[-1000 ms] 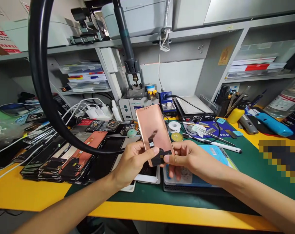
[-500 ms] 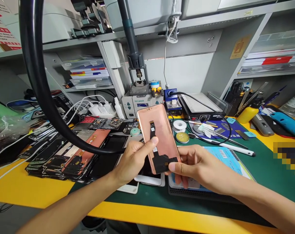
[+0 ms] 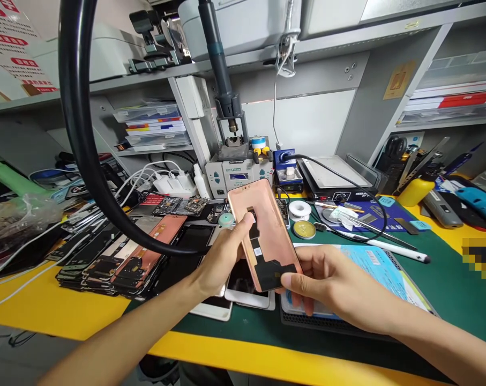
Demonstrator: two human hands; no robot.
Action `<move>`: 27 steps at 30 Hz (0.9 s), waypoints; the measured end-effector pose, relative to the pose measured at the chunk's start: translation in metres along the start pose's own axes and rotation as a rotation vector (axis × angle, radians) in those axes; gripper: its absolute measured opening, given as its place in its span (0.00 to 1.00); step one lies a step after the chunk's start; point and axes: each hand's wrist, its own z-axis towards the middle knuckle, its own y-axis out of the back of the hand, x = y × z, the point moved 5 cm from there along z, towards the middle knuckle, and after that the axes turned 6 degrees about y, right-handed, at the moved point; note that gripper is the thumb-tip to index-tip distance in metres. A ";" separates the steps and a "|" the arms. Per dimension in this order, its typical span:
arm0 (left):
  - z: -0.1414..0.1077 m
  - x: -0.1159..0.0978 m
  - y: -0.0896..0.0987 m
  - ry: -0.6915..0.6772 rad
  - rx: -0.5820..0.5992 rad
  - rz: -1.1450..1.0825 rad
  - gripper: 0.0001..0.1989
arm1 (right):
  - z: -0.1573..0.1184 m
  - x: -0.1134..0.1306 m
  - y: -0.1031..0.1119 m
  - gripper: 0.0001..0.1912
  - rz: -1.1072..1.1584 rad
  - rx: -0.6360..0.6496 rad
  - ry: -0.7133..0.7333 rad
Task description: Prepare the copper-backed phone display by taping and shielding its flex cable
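A phone screen (image 3: 270,233) is held up, its copper-coloured back facing me, with a black flex cable (image 3: 261,246) running down to a wide black section at the bottom. My left hand (image 3: 222,254) grips its left edge; the thumb presses on the upper end of the cable and the other fingers are hidden behind. At the lower right corner my right hand (image 3: 327,281) is closed on the screen, thumb on the black section and fingers underneath. White-framed phones (image 3: 248,292) lie beneath on the green mat.
Stacked phone screens (image 3: 118,257) lie at left, behind a thick black hose (image 3: 80,134). At the back stand a hot air station (image 3: 240,177) and a heating plate (image 3: 339,179). Solder wire (image 3: 299,210), a round tin (image 3: 304,229) and a white pen-like tool (image 3: 399,252) lie to the right.
My left thumb has slid up along the flex cable towards its upper end. The right hand keeps its hold on the lower corner. The whole view has shifted slightly.
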 end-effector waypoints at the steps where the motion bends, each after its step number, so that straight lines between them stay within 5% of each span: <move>1: -0.001 -0.001 -0.001 -0.019 0.038 0.011 0.24 | 0.000 0.000 0.001 0.13 0.012 -0.010 0.004; 8: -0.003 -0.002 0.004 -0.051 0.032 0.077 0.09 | 0.001 0.005 0.005 0.13 0.038 -0.014 0.031; 13: -0.001 0.000 0.009 -0.044 -0.038 0.081 0.17 | 0.000 0.003 0.003 0.12 0.023 0.019 0.028; 27: -0.009 -0.001 0.001 -0.085 0.076 0.026 0.19 | -0.001 0.004 0.001 0.14 0.048 0.052 0.017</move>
